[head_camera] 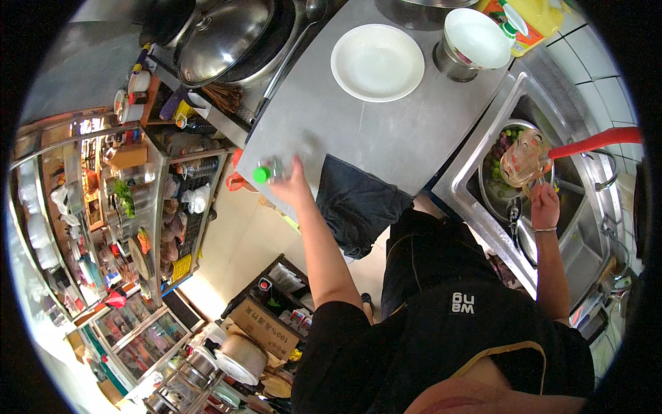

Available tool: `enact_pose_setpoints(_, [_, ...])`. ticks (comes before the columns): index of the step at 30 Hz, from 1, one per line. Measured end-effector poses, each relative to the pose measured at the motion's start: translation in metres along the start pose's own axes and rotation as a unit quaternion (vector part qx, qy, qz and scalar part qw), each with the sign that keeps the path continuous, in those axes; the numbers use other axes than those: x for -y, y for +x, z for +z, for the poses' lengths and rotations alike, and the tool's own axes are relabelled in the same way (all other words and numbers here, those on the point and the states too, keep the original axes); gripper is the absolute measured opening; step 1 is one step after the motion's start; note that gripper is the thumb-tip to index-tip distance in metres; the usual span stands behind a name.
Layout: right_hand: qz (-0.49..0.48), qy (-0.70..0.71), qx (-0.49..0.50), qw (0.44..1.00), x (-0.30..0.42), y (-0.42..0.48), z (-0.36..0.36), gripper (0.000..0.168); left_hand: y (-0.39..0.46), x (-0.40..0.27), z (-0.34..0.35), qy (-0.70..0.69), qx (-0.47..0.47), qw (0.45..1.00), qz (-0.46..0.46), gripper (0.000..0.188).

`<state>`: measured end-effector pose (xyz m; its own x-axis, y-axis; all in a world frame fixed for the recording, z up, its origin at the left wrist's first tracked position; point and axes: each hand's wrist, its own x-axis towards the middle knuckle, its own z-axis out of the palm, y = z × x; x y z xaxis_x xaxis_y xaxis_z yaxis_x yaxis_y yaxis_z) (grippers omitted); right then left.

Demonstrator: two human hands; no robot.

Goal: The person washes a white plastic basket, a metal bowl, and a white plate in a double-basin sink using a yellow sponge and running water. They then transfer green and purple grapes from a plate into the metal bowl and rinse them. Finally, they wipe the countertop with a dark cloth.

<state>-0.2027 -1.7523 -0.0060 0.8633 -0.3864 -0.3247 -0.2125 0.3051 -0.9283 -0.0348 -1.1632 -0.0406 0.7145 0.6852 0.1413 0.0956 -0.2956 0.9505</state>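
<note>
My left hand is at the left edge of the metal worktop, around a small clear bottle with a green cap; motion blurs it. My right hand is over the sink, its fingers closed at the lower edge of a clear container with an orange pattern. The exact grip is hard to tell. A red hose ends against that container. Beneath it, a metal basin holds green and purple grape-like pieces. A dark cloth hangs over the worktop's front edge, right of my left hand.
A white plate and a white bowl on a metal pot stand at the back. A lidded wok and long ladle are back left. Shelves and a cardboard box stand at the left and below.
</note>
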Motion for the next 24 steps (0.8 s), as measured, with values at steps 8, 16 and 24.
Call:
enact_pose_setpoints(8, [0.007,0.04,-0.038,0.998,0.001,-0.005,0.008,0.027,0.034,-0.041,0.146,-0.046,0.175,0.983,0.028,0.084])
enact_pose_setpoints(16, [0.009,0.087,-0.054,0.995,-0.016,-0.001,-0.004,0.028,-0.075,-0.013,0.025,0.205,0.132,0.961,0.132,0.066])
enact_pose_setpoints(24, [-0.003,0.103,-0.041,0.994,-0.029,0.003,-0.008,0.028,-0.066,0.011,0.019,0.524,0.288,0.772,0.215,0.066])
